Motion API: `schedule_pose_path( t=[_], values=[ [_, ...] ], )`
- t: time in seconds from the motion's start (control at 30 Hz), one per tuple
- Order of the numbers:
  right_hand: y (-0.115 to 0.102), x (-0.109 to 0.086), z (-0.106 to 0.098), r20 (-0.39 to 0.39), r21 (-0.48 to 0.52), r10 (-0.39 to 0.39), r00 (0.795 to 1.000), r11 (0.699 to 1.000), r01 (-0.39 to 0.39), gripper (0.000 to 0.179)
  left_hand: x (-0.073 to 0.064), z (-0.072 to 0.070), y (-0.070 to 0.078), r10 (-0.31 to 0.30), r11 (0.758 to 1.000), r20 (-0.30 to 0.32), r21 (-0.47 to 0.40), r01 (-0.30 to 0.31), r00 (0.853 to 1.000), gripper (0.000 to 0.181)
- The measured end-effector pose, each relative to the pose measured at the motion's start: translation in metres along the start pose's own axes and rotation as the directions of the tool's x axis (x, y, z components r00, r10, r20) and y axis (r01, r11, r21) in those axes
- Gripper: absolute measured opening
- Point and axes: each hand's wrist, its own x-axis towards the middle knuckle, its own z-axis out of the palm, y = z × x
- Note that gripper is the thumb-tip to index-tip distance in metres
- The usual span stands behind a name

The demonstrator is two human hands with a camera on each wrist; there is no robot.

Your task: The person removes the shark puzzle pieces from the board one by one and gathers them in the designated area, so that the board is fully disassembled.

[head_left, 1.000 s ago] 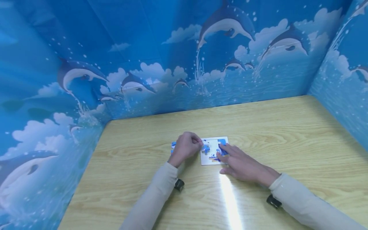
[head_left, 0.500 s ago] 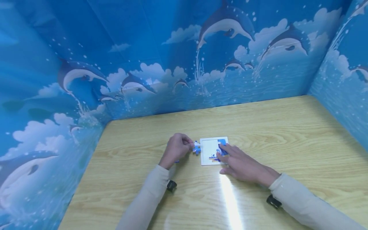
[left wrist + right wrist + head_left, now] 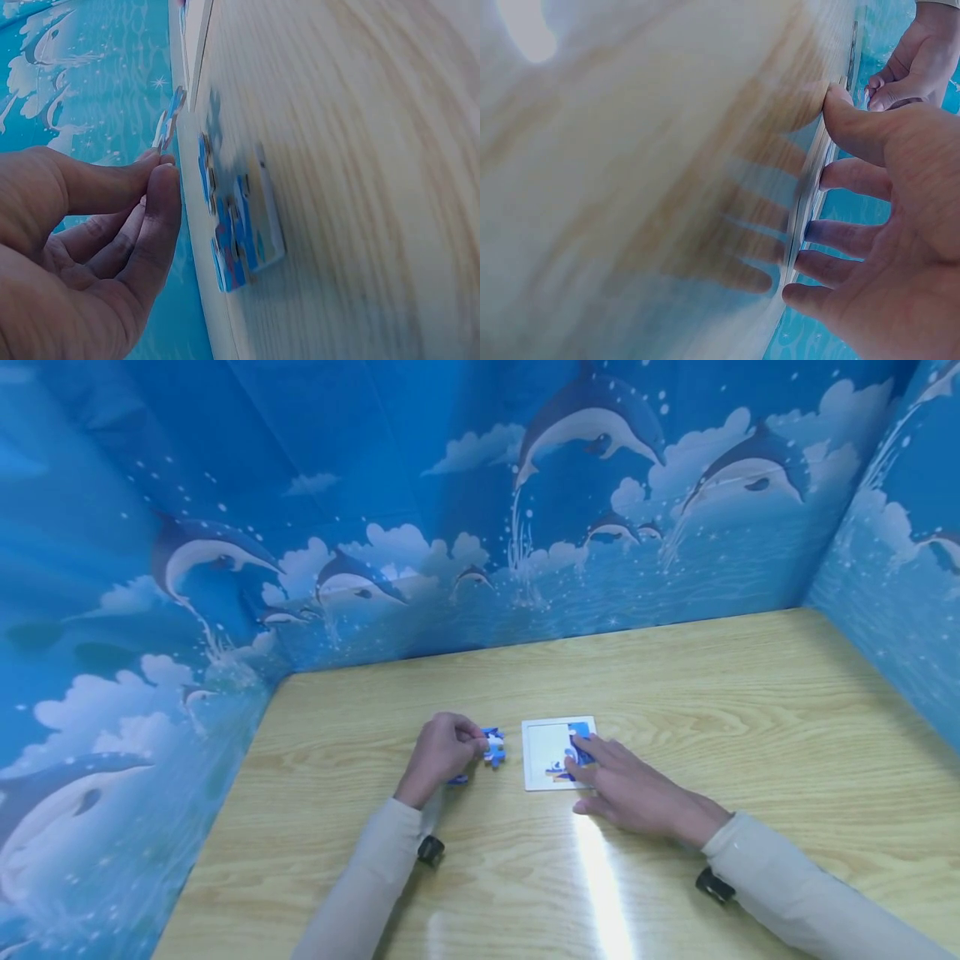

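Between thumb and index finger my left hand (image 3: 442, 752) pinches a blue and white jigsaw piece (image 3: 494, 750), raised above the table, as the left wrist view shows. Beneath it lie several loose jigsaw pieces (image 3: 231, 240), mostly hidden by the hand in the head view. My right hand (image 3: 633, 785) rests with spread, fairly straight fingers on the right side of a white puzzle tray (image 3: 531, 760). Fitted blue pieces (image 3: 579, 728) fill the tray's right part, partly under those fingers. Its left part shows bare white.
The wooden table (image 3: 712, 693) carries the tray near its middle. Dolphin-printed blue walls (image 3: 420, 593) close off the back and the sides. A bright light reflection (image 3: 603, 885) lies on the table in front of the tray.
My left hand has drawn leftward, taking the jigsaw piece from over the tray's left side to above the loose pieces. My right hand has stayed where it was.
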Motion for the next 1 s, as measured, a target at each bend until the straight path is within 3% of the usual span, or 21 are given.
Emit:
schedule_pose_path(
  t=[0.5,1.0],
  values=[
    [0.0,0.001,-0.001,0.013,-0.013,0.01,1.0,1.0,-0.01,0.064,-0.005,-0.009,-0.013,0.033,0.999,0.005,0.028,-0.033,0.999,0.006],
    [-0.001,-0.001,-0.001,0.005,0.001,0.005,1.0,1.0,-0.005,0.063,-0.003,-0.004,-0.015,0.11,0.99,0.0,0.092,-0.109,0.994,0.007]
  ],
)
